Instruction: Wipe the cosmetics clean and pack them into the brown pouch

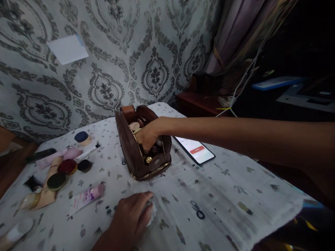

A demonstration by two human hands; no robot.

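A brown zip-up makeup bag point(128, 150) stands open on the cloth-covered table, with small cosmetics inside, among them a round pale compact point(134, 126) and a gold ball-shaped cap point(149, 159). From the right, my right hand point(150, 136) reaches down into it; its fingertips are hidden among the contents. In front of the bag, my left hand point(132, 214) is closed low over the table around a small white thing with a jagged edge point(153, 213), mostly covered by the fingers. Left of that hand lies a white and pink tube point(87, 198).
Several cosmetics lie at the left, including a blue-lidded jar point(82, 137), a red-lidded jar point(67, 166), a dark green lid point(56, 181) and a white-capped bottle point(22, 228). A lit phone point(200, 153) rests beneath my right forearm. Behind is a patterned wall point(110, 69); cables hang at right.
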